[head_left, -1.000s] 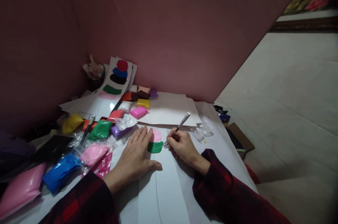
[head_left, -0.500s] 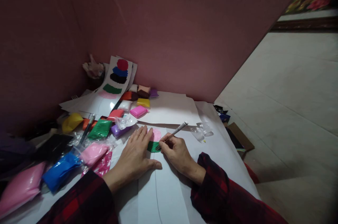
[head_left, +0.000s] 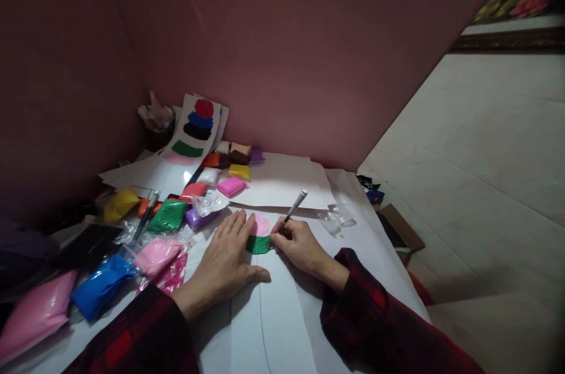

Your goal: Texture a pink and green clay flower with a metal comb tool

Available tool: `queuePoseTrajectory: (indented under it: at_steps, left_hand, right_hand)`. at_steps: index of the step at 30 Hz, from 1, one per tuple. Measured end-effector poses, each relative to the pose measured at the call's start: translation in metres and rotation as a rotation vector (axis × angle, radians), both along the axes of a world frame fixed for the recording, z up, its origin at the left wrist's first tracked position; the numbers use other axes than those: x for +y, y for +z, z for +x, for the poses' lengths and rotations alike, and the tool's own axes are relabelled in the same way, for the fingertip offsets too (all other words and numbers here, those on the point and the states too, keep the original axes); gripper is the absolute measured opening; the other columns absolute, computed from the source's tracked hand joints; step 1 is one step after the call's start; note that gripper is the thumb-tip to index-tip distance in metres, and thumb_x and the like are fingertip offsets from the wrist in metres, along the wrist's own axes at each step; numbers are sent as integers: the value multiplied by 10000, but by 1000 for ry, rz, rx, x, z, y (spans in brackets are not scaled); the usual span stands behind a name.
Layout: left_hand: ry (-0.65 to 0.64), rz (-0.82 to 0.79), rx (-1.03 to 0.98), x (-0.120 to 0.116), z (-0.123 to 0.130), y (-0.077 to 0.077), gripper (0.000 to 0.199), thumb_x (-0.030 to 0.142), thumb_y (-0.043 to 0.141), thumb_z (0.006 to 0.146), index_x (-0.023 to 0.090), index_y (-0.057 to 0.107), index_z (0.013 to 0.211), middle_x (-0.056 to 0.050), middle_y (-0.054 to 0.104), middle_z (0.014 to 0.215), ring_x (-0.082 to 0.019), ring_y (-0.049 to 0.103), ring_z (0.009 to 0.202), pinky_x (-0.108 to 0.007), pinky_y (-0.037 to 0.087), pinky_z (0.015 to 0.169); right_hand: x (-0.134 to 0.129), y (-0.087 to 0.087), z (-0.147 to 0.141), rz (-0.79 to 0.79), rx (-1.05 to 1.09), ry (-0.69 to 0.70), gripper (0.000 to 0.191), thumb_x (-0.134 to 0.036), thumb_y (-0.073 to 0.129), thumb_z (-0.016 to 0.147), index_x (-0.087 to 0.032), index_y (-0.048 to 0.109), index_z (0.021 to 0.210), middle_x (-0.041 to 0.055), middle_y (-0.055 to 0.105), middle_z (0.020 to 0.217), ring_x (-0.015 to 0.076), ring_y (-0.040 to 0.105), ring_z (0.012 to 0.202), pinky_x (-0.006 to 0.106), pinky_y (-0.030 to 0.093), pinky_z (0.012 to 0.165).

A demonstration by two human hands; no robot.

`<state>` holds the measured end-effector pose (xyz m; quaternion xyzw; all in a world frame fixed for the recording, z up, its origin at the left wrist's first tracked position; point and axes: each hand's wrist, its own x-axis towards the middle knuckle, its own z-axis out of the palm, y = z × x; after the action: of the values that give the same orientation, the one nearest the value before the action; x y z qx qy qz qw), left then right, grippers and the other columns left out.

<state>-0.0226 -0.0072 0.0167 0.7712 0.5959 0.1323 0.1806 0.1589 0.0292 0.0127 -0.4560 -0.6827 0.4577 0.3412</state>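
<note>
My left hand (head_left: 227, 253) lies flat with fingers stretched out on a white paper strip (head_left: 273, 327), which has a curved line drawn down it. Beside its fingertips, a pink clay patch (head_left: 260, 224) sits on the strip, with a ridged green clay band (head_left: 258, 244) just below. My right hand (head_left: 298, 244) pinches a striped, pencil-like stick (head_left: 296, 204) whose upper end points up and away. The fingers are at the right edge of the green band; the stick's lower tip is hidden by them.
Packets of coloured clay, including a green packet (head_left: 168, 216) and a blue packet (head_left: 103, 286), crowd the left side. Behind them leans a paper with coloured bands (head_left: 198, 132). Crumpled clear plastic (head_left: 338, 220) lies to the right. A pink wall (head_left: 282, 68) rises behind.
My right hand has shifted slightly right, off the green band to its edge. The stick has tilted more upright. My left hand stays in place.
</note>
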Motion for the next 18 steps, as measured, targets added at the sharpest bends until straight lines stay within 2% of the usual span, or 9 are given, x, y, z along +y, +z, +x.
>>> queuePoseTrajectory:
  at_steps: [4,10,18]
  left_hand:
    - [5,18,-31,0,0,-1,996,531,755,630,150,361,1462,-209,283,1568,-363,169,1468,-550,225,1155]
    - [2,15,-20,0,0,0,999,541,744,628,156,354,1464,-201,277,1572,-364,165,1469,-550,219,1159]
    - [-1,-1,9,0,0,0,1045,548,744,634,108,321,1481,-218,236,1580,-374,138,1473,-545,213,1168]
  right_hand:
    - [2,0,2,-98,23,33,115,-162,529,785,-183,530,672,-63,528,511,67,447,333,169,359,319]
    - [6,2,6,-148,21,37,80,-169,545,776,-179,522,700,-68,528,505,67,460,332,153,394,290]
    - [10,6,11,-118,-10,23,93,-167,525,764,-175,518,672,-64,523,507,63,461,323,145,386,284]
